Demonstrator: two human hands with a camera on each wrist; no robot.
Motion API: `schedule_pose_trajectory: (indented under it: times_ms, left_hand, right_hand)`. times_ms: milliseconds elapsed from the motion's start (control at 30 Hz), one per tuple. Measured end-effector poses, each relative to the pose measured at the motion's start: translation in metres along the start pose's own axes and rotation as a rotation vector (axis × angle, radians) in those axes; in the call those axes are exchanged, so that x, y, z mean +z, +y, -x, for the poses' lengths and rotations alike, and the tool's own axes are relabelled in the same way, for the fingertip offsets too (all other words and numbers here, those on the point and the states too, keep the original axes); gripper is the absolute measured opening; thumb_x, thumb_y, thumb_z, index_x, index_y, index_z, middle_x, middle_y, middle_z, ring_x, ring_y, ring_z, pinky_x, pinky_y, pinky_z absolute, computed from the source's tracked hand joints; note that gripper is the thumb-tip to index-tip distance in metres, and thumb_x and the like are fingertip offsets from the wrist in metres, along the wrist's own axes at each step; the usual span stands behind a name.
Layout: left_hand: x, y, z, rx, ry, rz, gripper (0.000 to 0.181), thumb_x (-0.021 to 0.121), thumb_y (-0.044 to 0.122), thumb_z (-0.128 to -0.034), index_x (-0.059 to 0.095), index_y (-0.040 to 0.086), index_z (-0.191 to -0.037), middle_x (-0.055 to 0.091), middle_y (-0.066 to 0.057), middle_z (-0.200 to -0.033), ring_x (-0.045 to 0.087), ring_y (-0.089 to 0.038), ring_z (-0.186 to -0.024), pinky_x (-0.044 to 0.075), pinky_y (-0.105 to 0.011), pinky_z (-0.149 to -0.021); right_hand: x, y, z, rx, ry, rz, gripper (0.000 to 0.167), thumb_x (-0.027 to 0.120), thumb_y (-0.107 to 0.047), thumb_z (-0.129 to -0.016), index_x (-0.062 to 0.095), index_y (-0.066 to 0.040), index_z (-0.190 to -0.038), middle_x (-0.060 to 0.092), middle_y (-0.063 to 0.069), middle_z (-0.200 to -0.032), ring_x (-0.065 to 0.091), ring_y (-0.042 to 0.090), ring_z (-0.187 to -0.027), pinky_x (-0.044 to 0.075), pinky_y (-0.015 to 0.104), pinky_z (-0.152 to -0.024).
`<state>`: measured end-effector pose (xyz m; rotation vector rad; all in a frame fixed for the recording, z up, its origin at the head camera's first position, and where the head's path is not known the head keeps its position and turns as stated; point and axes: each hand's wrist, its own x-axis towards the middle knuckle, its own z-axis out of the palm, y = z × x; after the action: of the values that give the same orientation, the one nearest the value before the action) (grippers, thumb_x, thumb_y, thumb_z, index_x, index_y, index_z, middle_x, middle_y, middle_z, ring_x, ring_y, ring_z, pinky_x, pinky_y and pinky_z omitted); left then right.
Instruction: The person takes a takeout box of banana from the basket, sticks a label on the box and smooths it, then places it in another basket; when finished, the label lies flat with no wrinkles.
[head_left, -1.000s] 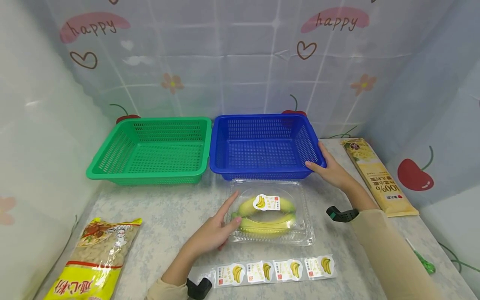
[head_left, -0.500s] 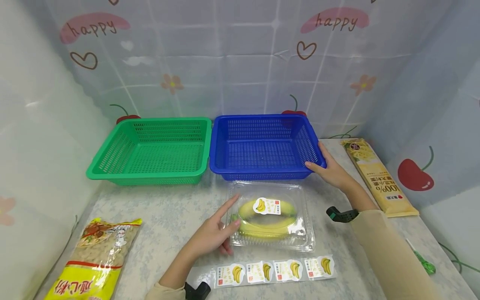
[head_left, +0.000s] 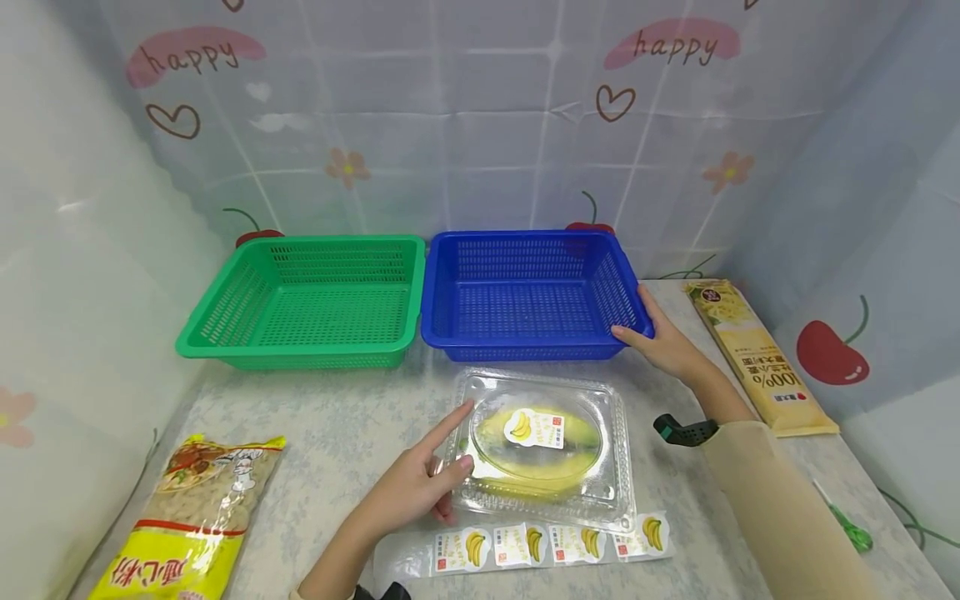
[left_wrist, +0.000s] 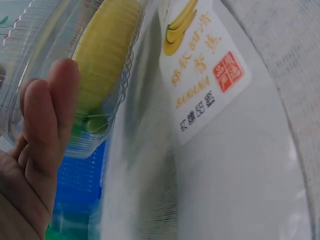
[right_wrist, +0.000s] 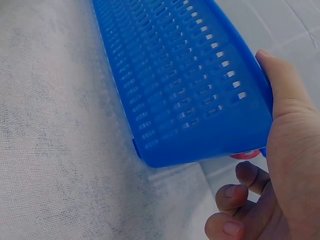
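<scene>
A clear plastic clamshell box (head_left: 600,500) with bananas (head_left: 510,482) inside carries a white banana label (head_left: 535,427) on its lid. My left hand (head_left: 412,482) grips the box by its left side, and the box is raised, its near edge over the label strip. In the left wrist view, fingers (left_wrist: 39,117) lie against the clear wall near a banana's end. My right hand (head_left: 670,343) holds the right front corner of the blue basket (head_left: 525,342); in the right wrist view its thumb (right_wrist: 282,80) lies over the rim while the other fingers are below.
Left of the blue basket stands a green basket (head_left: 300,351). A strip of banana labels (head_left: 465,550) lies at the front. A yellow pasta bag (head_left: 187,517) lies at left, a noodle packet (head_left: 757,358) and green-handled scissors (head_left: 851,529) at right.
My left hand has brought the box toward me, up and slightly turned, so that it now overlaps the label strip. My right hand has stayed on the blue basket.
</scene>
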<state>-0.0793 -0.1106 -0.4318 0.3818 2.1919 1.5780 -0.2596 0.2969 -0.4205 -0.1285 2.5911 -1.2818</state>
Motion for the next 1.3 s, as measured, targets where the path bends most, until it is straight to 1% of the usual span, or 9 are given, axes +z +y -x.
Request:
schedule_pose_trajectory:
  times_ms: [267,367,533,667,733,867,967,1133,1300]
  left_hand:
    - [-0.012,0.023,0.018,0.008,-0.012,0.029,0.064,0.057,0.037,-0.1012,0.02,0.054,-0.152,0.055,-0.016,-0.051,0.068,-0.036,-0.053,0.057,-0.048,-0.052]
    - [-0.017,0.031,0.023,0.012,-0.005,0.032,0.063,0.055,0.035,-0.1025,0.021,0.054,-0.152,0.056,-0.016,-0.051,0.067,-0.037,-0.052,0.056,-0.051,-0.052]
    - [-0.026,0.043,0.025,0.029,0.012,0.035,0.061,0.052,0.034,-0.1042,0.02,0.053,-0.152,0.059,-0.015,-0.05,0.066,-0.039,-0.051,0.055,-0.052,-0.051]
    - [-0.034,0.052,0.023,0.061,0.026,0.033,0.061,0.051,0.033,-0.1047,0.019,0.052,-0.153,0.059,-0.015,-0.05,0.066,-0.036,-0.05,0.056,-0.049,-0.049]
    - [-0.039,0.056,0.02,0.071,0.034,0.048,0.061,0.05,0.033,-0.1048,0.018,0.052,-0.153,0.058,-0.016,-0.05,0.065,-0.035,-0.049,0.056,-0.049,-0.05]
    - [-0.048,0.064,0.01,0.091,0.043,0.092,0.061,0.049,0.034,-0.1053,0.017,0.052,-0.154,0.058,-0.019,-0.05,0.065,-0.034,-0.048,0.055,-0.053,-0.052]
    - [-0.055,0.071,-0.001,0.109,0.056,0.112,0.061,0.049,0.035,-0.1053,0.017,0.051,-0.154,0.055,-0.02,-0.049,0.064,-0.034,-0.048,0.055,-0.054,-0.053]
    - [-0.063,0.083,-0.022,0.128,0.085,0.122,0.061,0.05,0.036,-0.1043,0.019,0.053,-0.153,0.048,-0.02,-0.047,0.062,-0.033,-0.046,0.057,-0.051,-0.052]
    - [-0.07,0.092,-0.046,0.127,0.117,0.108,0.06,0.051,0.039,-0.1035,0.019,0.056,-0.152,0.049,-0.015,-0.047,0.06,-0.032,-0.046,0.057,-0.051,-0.053]
  right_hand:
    - [0.0,0.001,0.0,-0.002,0.007,0.016,0.101,0.056,-0.053,-0.097,-0.025,-0.033,-0.154,-0.014,0.012,-0.167,-0.002,0.046,-0.152,0.01,0.07,-0.116]
    - [0.0,0.0,0.001,-0.009,0.009,0.011,0.101,0.057,-0.053,-0.097,-0.025,-0.034,-0.153,-0.013,0.012,-0.167,-0.001,0.046,-0.152,0.012,0.069,-0.117]
    - [0.0,0.0,0.001,-0.01,0.014,0.005,0.102,0.058,-0.054,-0.096,-0.024,-0.035,-0.153,-0.011,0.014,-0.167,0.003,0.047,-0.152,0.014,0.069,-0.116]
    - [0.001,0.0,0.001,-0.002,0.016,0.01,0.103,0.058,-0.055,-0.095,-0.024,-0.034,-0.154,-0.01,0.016,-0.167,0.004,0.049,-0.151,0.014,0.07,-0.115]
    - [0.001,-0.009,0.006,-0.002,0.009,-0.001,0.103,0.058,-0.053,-0.096,-0.025,-0.031,-0.154,-0.009,0.019,-0.166,0.005,0.051,-0.15,0.014,0.071,-0.115]
    - [0.001,-0.009,0.007,-0.01,0.012,-0.008,0.101,0.058,-0.049,-0.097,-0.024,-0.031,-0.154,-0.007,0.019,-0.166,0.009,0.051,-0.15,0.015,0.07,-0.115]
    - [0.001,0.001,0.002,-0.014,0.021,-0.002,0.1,0.058,-0.05,-0.097,-0.023,-0.036,-0.154,-0.006,0.017,-0.167,0.011,0.049,-0.15,0.016,0.07,-0.115]
    - [0.001,-0.001,0.003,-0.003,0.014,-0.002,0.102,0.057,-0.055,-0.096,-0.024,-0.036,-0.153,-0.008,0.018,-0.167,0.008,0.05,-0.15,0.015,0.069,-0.116]
    - [0.001,-0.002,0.004,-0.012,0.007,0.005,0.102,0.056,-0.055,-0.096,-0.024,-0.031,-0.154,-0.011,0.018,-0.166,0.005,0.051,-0.15,0.015,0.069,-0.115]
